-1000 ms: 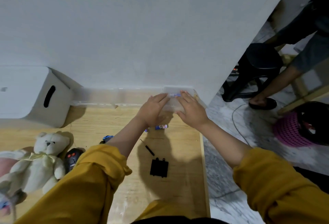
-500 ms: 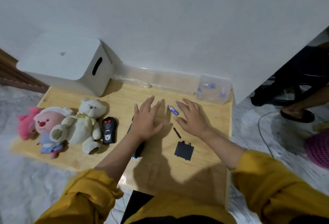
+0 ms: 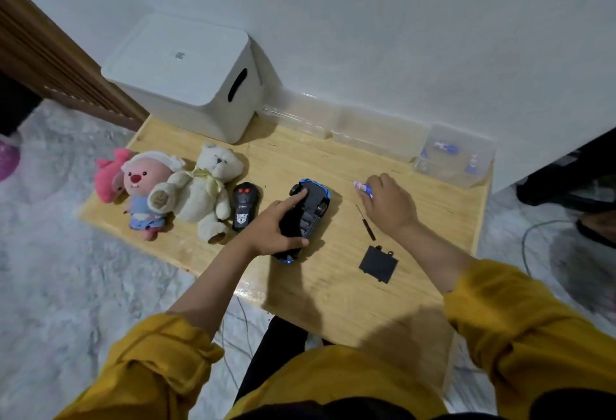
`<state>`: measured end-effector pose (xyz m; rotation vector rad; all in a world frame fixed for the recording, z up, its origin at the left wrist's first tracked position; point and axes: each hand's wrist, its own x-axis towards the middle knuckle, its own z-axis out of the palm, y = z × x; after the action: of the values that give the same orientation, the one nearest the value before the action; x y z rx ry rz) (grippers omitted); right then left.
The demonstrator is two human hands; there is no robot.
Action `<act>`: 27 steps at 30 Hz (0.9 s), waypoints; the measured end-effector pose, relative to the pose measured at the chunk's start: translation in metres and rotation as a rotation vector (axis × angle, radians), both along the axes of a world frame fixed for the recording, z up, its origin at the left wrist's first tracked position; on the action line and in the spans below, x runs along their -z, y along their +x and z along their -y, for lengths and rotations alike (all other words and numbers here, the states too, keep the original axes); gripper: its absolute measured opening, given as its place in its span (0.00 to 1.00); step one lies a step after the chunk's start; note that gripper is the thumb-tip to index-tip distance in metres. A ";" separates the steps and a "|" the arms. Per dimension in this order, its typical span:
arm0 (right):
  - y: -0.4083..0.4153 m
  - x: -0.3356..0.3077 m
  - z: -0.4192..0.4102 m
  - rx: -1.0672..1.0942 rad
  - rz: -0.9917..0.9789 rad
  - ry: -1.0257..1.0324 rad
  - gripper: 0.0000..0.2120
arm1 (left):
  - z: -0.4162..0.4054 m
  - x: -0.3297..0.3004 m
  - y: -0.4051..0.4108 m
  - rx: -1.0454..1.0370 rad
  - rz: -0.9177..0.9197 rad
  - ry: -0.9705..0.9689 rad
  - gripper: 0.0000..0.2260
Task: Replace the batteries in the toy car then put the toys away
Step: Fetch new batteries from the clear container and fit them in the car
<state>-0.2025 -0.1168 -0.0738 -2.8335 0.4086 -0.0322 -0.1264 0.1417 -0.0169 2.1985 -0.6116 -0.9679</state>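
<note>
A person in mustard-yellow sleeves leans over a low wooden table (image 3: pixel 333 289). Nearest lies a black battery cover (image 3: pixel 379 264), with a small black screwdriver (image 3: pixel 366 222) just beyond it. The left hand (image 3: pixel 278 224) grips the upturned toy car (image 3: pixel 306 218), forefinger stretched along its underside. Right of the car, the right hand (image 3: pixel 388 208) curls around batteries (image 3: pixel 363 187) resting on the table. Left of the car sit a black remote (image 3: pixel 244 207), a white teddy bear (image 3: pixel 206 191) and a pink plush (image 3: pixel 143 186). Farthest, against the wall, stand a white storage box (image 3: pixel 186 76) and a clear container (image 3: pixel 455 159) holding more batteries.
</note>
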 end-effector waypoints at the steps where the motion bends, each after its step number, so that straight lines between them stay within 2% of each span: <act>1: 0.000 -0.002 0.000 -0.036 -0.017 0.003 0.13 | 0.001 -0.001 0.000 0.001 -0.016 -0.007 0.44; 3: 0.000 -0.005 0.001 -0.093 -0.044 -0.007 0.13 | 0.004 -0.003 -0.002 -0.020 -0.039 -0.042 0.46; 7: -0.003 -0.013 0.001 -0.066 -0.092 0.061 0.13 | 0.006 -0.004 -0.011 -0.131 -0.107 -0.143 0.42; 14: -0.015 -0.048 -0.018 0.037 -0.004 0.380 0.13 | 0.014 -0.003 -0.027 -0.210 -0.049 -0.251 0.40; 18: -0.019 -0.064 -0.028 0.012 0.033 0.618 0.11 | 0.023 -0.005 -0.032 -0.257 -0.076 -0.318 0.41; 24: -0.026 -0.092 -0.030 -0.169 0.039 0.520 0.09 | 0.040 -0.015 -0.038 -0.317 -0.100 -0.392 0.41; 27: -0.027 -0.101 -0.027 -0.194 0.056 0.512 0.08 | 0.048 -0.022 -0.042 -0.373 -0.114 -0.431 0.41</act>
<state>-0.2298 -0.0901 0.0267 -2.3453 0.1049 0.0281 -0.1682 0.0938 0.0048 1.7754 -0.3034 -0.6841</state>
